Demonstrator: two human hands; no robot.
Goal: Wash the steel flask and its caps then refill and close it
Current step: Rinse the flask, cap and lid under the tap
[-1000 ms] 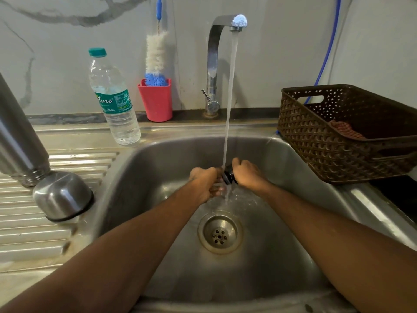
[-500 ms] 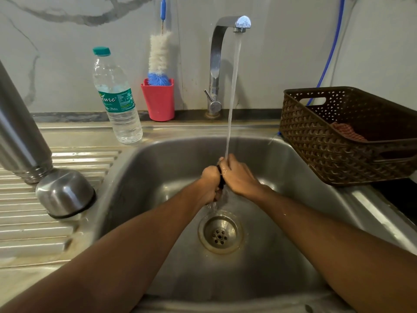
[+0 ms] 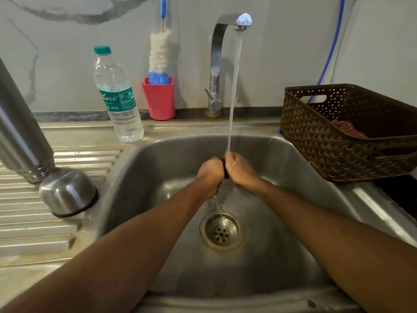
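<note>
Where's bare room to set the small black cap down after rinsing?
For the black cap: the near ribbed drainboard, in front of the steel cup cap; or the back ledge between the flask and the water bottle. Crowded: the far drainboard under flask and cup cap; the brown basket covers the right rim.

From here I make out only a dark sliver of the small cap [image 3: 225, 171] pinched between the left hand [image 3: 211, 172] and right hand [image 3: 240, 169], while the steel flask [image 3: 20, 132] runs off the left edge and the basket [image 3: 327, 141] off the right.
</note>
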